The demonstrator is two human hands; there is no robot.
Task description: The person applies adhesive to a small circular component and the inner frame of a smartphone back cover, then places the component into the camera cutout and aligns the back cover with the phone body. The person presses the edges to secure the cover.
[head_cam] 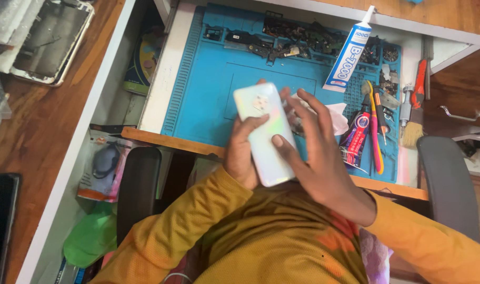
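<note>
Blue rubber repair mat (208, 94) covers a white pull-out surface (163, 79), brown wooden desk top (45, 137) to the left. Left hand (240, 152) grips a white glossy smartphone with an iridescent back (265, 131), back side up, held above the mat's near edge. Right hand (316, 158) lies over the phone's right edge, thumb pressed on the back, fingers spread toward a crumpled white tissue (335, 115) just beside the phone. White glue tube with blue print (350, 50) lies tilted on the mat's far right; dark glue tube (358, 134), yellow-pink handled tool (376, 131) and a small brush (412, 126) sit near the right edge. Small dark parts (298, 39) fill the mat's top compartments. Disassembled phone frame (53, 39) rests on the desk, far left. Orange-yellow sleeves (198, 221) and black chair armrests (137, 189) at the bottom.
</note>
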